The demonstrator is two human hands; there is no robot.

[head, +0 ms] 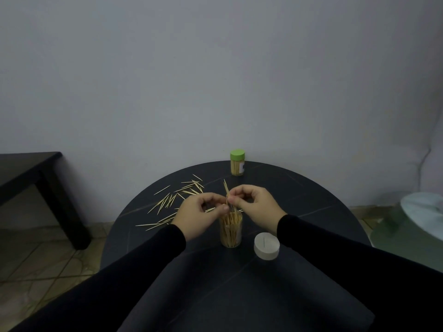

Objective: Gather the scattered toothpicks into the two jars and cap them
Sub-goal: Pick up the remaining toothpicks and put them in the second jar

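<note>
While both hands work over the open clear jar (pixel 231 232), the left hand (pixel 199 213) has its fingers curled, thumb and forefinger pinching a short toothpick (pixel 210 209) that lies nearly level, pointing toward the jar mouth. Right hand (pixel 254 204), fingers curled, pinches a small bundle of toothpicks (pixel 226 188) just above the jar; bundle near upright, tips leaning slightly away and left. Jar stands upright, uncapped, partly filled with upright toothpicks. Scattered toothpicks (pixel 172 200) lie flat on the round black table (pixel 311 200) left of and beyond the jar, mostly on left-leaning diagonals; some are hidden behind the left hand. White cap (pixel 266 246) lies just right of the jar, apart from it. Capped jar with green lid (pixel 237 162) stands well beyond the open jar, at the far table edge.
</note>
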